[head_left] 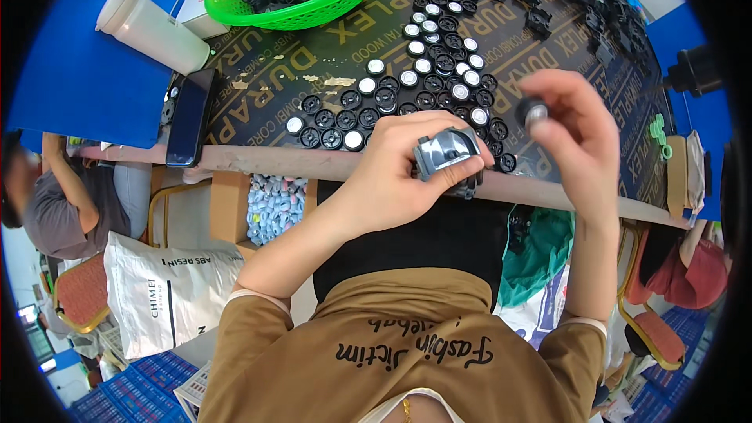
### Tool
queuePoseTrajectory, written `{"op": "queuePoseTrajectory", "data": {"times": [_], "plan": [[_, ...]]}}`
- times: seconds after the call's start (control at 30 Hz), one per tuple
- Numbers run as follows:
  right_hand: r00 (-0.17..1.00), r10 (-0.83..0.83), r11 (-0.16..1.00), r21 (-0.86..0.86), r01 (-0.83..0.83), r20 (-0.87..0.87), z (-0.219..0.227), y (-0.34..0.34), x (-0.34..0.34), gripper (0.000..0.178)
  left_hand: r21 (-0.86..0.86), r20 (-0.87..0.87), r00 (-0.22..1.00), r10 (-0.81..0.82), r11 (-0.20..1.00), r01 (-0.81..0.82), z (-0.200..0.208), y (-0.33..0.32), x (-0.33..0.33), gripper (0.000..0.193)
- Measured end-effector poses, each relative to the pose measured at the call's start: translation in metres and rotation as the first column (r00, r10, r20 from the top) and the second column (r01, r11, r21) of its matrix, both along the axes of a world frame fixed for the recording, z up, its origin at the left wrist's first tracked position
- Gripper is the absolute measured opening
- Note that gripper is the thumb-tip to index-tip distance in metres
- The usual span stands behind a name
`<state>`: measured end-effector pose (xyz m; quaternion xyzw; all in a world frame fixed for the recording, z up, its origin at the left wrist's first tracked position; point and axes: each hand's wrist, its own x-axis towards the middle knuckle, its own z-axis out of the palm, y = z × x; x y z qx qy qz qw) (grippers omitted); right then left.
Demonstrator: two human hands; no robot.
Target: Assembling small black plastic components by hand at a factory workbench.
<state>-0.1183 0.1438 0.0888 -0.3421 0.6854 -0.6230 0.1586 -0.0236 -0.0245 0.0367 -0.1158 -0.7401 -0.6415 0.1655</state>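
Observation:
My left hand (392, 176) is wrapped round a black plastic toy car part (448, 150) with a shiny top, just over the table's near edge. To its right, my raised right hand (583, 141) pinches a small black wheel (533, 113) with a silver centre between thumb and fingers. The wheel is apart from the car part. Beyond my hands, many small wheels (385, 97) lie spread over the dark printed table (258, 110), some showing silver-white faces and others black spokes.
A green basket (313, 17) of black parts stands at the far left, beside a white tumbler (149, 27) and a phone (191, 117). Black plastic parts (603, 8) are heaped far right. A black tool (693, 72) juts in from the right. Another person (74, 196) sits at left.

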Motion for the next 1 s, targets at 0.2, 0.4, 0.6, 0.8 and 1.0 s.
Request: {"op": "queuePoseTrajectory", "data": {"times": [0.2,0.4,0.6,0.8,1.0], "plan": [[0.972,0.215,0.975,-0.034,-0.219,-0.092,0.016,0.000,0.018,0.024,-0.433,-0.322,0.942,0.096,0.870,-0.237,0.006,-0.004,-0.004,0.025],[0.890,0.343,0.932,0.223,-0.285,-0.298,0.025,-0.004,0.012,0.033,-0.519,-0.319,0.945,0.070,0.821,-0.236,0.021,-0.006,0.002,0.027],[0.943,0.326,0.926,0.222,-0.305,-0.069,0.030,-0.006,0.015,0.036,-0.557,-0.280,0.960,0.032,0.809,-0.190,0.026,-0.004,0.007,0.020],[0.857,0.430,0.888,0.301,-0.347,-0.283,0.026,-0.005,0.011,0.036,-0.619,-0.185,0.983,-0.021,0.779,-0.100,0.028,-0.001,0.008,0.014],[0.904,0.346,0.927,0.239,-0.289,-0.250,0.011,-0.006,0.008,0.026,-0.467,-0.073,0.997,0.037,0.881,-0.067,0.014,0.002,0.001,0.012]]}}
